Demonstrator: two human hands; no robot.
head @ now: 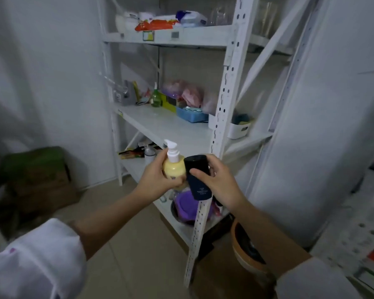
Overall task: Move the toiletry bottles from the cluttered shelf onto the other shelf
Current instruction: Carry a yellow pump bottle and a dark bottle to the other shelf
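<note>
The left hand grips a yellow pump bottle; the right hand grips a dark tube; both are held before the white shelf.

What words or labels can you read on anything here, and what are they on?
None can be read.
Yellow bottle in the left hand: dark mark, blurred.
Black bottle in the right hand: pale print, too small.
Top shelf edge: two tags, blurred.
Orange packet: print blurred.
</note>
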